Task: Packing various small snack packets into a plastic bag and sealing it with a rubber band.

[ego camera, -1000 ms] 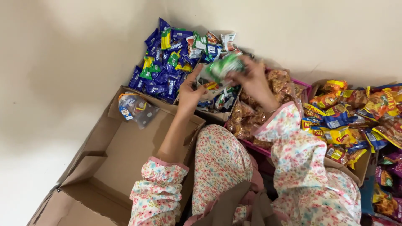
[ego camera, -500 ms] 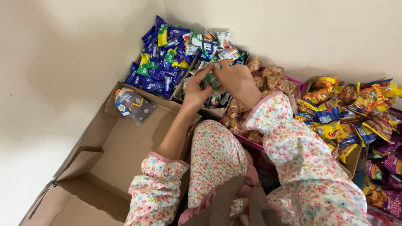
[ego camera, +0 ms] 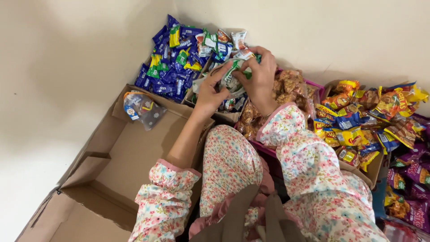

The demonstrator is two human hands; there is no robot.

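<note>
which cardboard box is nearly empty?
The big open cardboard box at lower left, beside the left hand's arm: it holds only one clear packet. The other boxes are heaped with snack packets.

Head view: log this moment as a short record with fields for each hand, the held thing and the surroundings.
left hand: grips the green and white snack packet from the left
right hand: closed on the same packet from above
below hands: box of mixed small packets
left: open cardboard box with one clear bag inside
behind: pile of blue sweet packets
right: yellow and orange snack packs
</note>
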